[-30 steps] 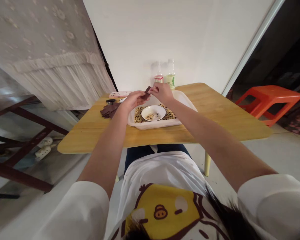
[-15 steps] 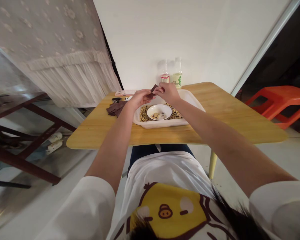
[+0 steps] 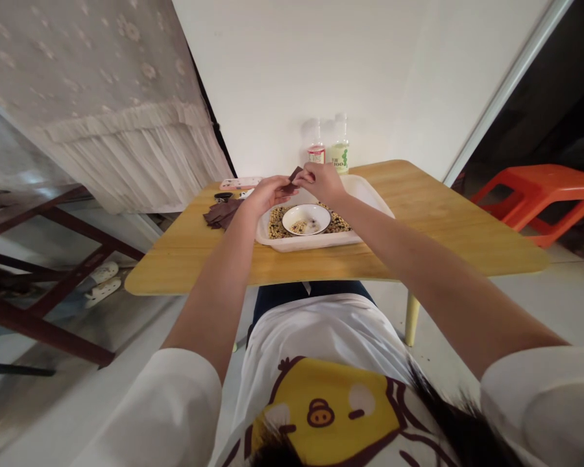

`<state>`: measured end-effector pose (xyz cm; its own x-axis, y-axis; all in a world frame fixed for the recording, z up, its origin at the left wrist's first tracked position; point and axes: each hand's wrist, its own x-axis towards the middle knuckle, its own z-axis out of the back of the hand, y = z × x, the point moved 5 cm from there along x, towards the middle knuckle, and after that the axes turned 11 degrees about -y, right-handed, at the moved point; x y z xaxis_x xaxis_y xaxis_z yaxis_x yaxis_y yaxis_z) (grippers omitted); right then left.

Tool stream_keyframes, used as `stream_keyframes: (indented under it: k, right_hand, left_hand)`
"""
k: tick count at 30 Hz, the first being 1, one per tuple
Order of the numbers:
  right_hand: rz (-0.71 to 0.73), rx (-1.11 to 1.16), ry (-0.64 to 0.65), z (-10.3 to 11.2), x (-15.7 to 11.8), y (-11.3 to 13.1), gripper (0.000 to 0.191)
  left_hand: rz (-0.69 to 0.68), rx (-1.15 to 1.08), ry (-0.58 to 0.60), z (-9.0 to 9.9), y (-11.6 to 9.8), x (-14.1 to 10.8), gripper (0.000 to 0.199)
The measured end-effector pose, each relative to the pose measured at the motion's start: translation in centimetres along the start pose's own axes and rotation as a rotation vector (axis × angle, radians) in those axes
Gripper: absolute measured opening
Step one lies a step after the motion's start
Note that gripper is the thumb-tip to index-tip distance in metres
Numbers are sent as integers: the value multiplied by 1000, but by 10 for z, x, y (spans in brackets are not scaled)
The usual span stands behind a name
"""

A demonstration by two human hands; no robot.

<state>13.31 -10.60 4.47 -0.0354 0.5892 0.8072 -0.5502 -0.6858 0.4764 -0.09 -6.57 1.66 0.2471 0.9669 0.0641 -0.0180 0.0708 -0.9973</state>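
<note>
Between my two hands is a small dark brown pouch-like piece (image 3: 296, 174), held above the far side of a white tray (image 3: 316, 242). My left hand (image 3: 267, 193) grips it from the left, fingers closed on its lower part. From the right, my right hand (image 3: 322, 179) pinches its edge. Mixed beans (image 3: 278, 224), pale and dark, cover the tray's floor. Among them stands a white dark-rimmed bowl (image 3: 305, 229) with some beans and a whitish thing I cannot make out. Left of the tray lies a pile of similar brown pieces (image 3: 220, 214), partly behind my left forearm.
A pink-edged phone (image 3: 240, 183) and a small black object (image 3: 223, 196) lie at the table's back left. Two bottles, one red-labelled (image 3: 316, 152) and one green-labelled (image 3: 340, 154), stand against the wall. An orange stool (image 3: 540, 188) is right of the wooden table (image 3: 448, 227).
My view has shifted slightly, so everything sits a little further left. Both hands keep hold of the brown piece, with hardly any change in their grip.
</note>
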Motion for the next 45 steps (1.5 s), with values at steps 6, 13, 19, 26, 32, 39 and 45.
stream_keyframes:
  k: [6,13,19,26,32,39,45]
  right_hand:
    - [-59,-9,-93,7,3,-7,36]
    - [-101,17,-88,8,3,-7,34]
    - [-51,29,-28,3,1,0,32]
    - [-120,2,-118,9,4,-9,34]
    - [-49,46,-8,1,0,3,35]
    - [-122,8,-131,10,4,-15,36]
    - [-38,72,-10,0,1,-2,34]
  left_hand:
    - [-16,42,0,0,0,0,20]
    - [-29,83,-3,-1,-3,-4,22]
    - [-23,40,2,-1,-3,-4,17]
    - [-3,50,7,-1,-1,-2,20]
    - [-20,55,-7,1,0,0,18]
    - [-27,59,-1,-2,-3,-3,20]
    - [-30,47,-26,0,-3,-4,19]
